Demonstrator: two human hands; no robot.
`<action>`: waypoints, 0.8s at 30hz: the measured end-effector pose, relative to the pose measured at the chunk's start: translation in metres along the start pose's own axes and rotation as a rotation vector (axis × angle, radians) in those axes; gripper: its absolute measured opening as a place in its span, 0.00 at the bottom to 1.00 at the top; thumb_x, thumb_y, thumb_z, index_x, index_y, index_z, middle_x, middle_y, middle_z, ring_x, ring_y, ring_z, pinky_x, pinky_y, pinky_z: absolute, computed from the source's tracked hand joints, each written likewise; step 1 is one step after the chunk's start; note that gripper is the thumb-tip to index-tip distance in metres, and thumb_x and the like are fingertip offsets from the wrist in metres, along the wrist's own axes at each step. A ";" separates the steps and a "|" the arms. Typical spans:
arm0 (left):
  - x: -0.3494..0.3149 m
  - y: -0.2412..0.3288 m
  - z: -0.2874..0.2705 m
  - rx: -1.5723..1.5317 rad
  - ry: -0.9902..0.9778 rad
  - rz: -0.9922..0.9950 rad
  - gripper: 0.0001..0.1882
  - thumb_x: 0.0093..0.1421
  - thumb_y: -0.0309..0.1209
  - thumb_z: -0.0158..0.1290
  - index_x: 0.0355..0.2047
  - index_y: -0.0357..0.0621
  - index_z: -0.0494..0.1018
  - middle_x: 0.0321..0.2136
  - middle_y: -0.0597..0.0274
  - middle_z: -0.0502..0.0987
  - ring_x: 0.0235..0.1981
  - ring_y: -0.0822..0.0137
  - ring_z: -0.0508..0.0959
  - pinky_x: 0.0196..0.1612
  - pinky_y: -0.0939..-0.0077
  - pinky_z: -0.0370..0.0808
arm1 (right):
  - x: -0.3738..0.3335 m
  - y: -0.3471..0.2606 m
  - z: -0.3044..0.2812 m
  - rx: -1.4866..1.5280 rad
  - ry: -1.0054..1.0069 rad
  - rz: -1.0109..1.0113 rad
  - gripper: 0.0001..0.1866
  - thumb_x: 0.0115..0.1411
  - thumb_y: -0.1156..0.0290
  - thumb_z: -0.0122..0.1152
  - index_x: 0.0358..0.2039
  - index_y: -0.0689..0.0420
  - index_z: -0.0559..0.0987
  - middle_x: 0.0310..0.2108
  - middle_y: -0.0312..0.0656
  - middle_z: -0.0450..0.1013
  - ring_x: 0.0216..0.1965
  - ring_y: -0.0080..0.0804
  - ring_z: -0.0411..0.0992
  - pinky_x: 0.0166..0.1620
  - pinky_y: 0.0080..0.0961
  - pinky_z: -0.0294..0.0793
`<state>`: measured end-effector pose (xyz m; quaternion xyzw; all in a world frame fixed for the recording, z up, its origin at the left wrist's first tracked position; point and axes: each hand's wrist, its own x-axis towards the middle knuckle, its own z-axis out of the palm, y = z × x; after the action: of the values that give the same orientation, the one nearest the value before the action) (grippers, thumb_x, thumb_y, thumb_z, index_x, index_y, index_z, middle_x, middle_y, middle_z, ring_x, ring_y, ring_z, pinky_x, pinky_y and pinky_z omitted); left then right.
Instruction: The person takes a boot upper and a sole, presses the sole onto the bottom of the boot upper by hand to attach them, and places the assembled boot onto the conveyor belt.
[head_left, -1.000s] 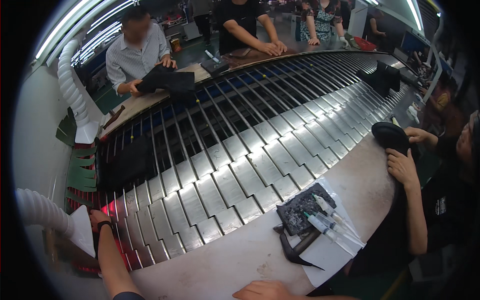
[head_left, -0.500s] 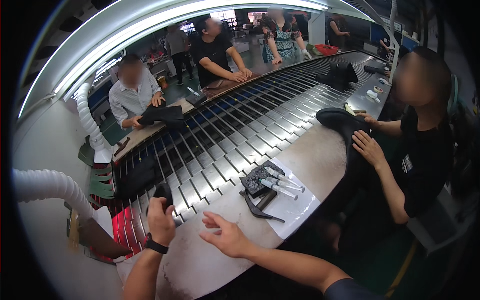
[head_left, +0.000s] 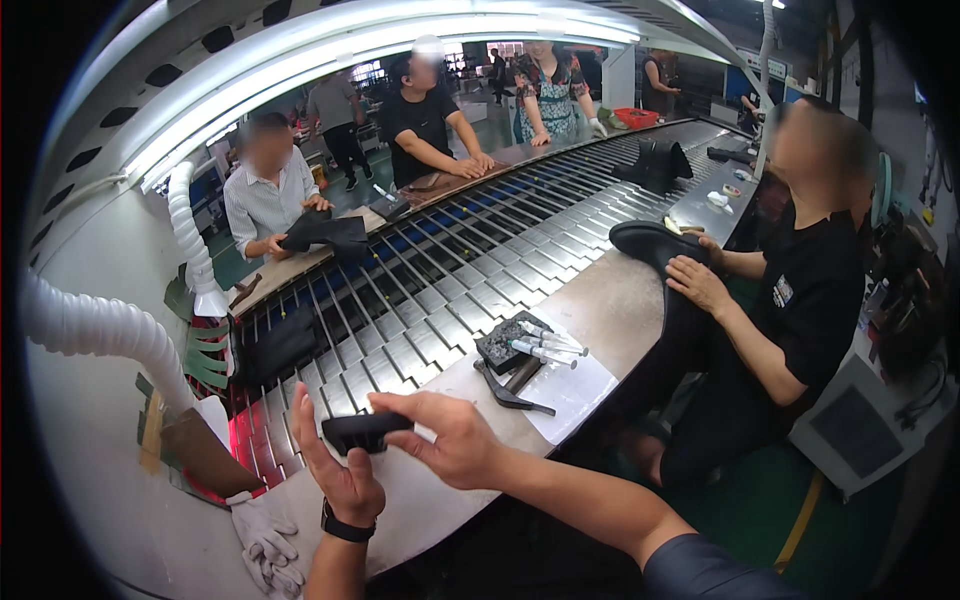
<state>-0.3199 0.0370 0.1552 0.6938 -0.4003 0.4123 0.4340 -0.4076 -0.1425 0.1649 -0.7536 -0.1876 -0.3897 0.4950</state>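
Note:
A small black piece that looks like a shoe heel is up over the near end of the metal worktable. My right hand pinches its right end between thumb and fingers. My left hand, a dark band on its wrist, is beside the piece with fingers stretched upward and thumb apart. The piece's left end lies close against those fingers; whether they touch is hard to tell. Right of my hands, a dark hammer lies by a speckled dark block, with several syringes on a white sheet.
A slatted metal conveyor runs away to the far right, a black boot on it. At right a seated co-worker holds a long black boot. Across, another handles a dark boot. Grey gloves and a white hose are at left.
My right hand has moved left and closed on the black piece, which was in my left hand. The left fingers have straightened. The view has shifted, and gloves now show at lower left.

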 end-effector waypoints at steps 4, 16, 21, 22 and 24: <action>-0.015 0.011 -0.009 -0.163 -0.072 -0.217 0.38 0.77 0.58 0.44 0.67 0.32 0.66 0.58 0.43 0.71 0.59 0.48 0.73 0.65 0.57 0.68 | -0.017 -0.003 0.049 0.205 0.257 0.211 0.27 0.75 0.61 0.65 0.68 0.61 0.74 0.49 0.47 0.82 0.50 0.35 0.82 0.54 0.34 0.81; -0.043 0.049 -0.057 -0.218 0.134 -0.498 0.43 0.68 0.76 0.44 0.41 0.40 0.67 0.36 0.60 0.68 0.38 0.65 0.70 0.45 0.67 0.67 | -0.036 -0.049 0.104 0.196 0.257 0.107 0.35 0.80 0.45 0.49 0.69 0.64 0.71 0.48 0.48 0.71 0.45 0.34 0.70 0.50 0.31 0.72; -0.077 0.078 -0.098 -0.506 -0.060 -0.366 0.36 0.72 0.67 0.47 0.38 0.40 0.67 0.33 0.52 0.78 0.28 0.63 0.76 0.36 0.68 0.75 | -0.070 -0.064 0.092 0.250 0.146 0.009 0.29 0.78 0.47 0.53 0.56 0.64 0.77 0.39 0.48 0.76 0.37 0.45 0.74 0.46 0.39 0.74; -0.083 0.081 -0.102 -0.549 -0.091 -0.359 0.36 0.71 0.68 0.47 0.36 0.41 0.67 0.31 0.54 0.76 0.28 0.65 0.75 0.36 0.68 0.75 | -0.076 -0.065 0.092 0.266 0.107 0.006 0.28 0.77 0.47 0.54 0.56 0.64 0.77 0.39 0.48 0.76 0.37 0.45 0.74 0.46 0.39 0.74; -0.103 0.083 -0.110 -0.587 -0.139 -0.401 0.37 0.73 0.67 0.44 0.38 0.39 0.68 0.30 0.55 0.76 0.28 0.65 0.74 0.36 0.69 0.74 | -0.086 -0.065 0.092 0.303 0.041 0.007 0.28 0.77 0.47 0.55 0.55 0.64 0.77 0.39 0.48 0.76 0.37 0.45 0.74 0.46 0.40 0.74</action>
<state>-0.4556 0.1347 0.1140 0.6308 -0.3860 0.1383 0.6588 -0.4678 -0.0226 0.1179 -0.6627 -0.2316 -0.3707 0.6080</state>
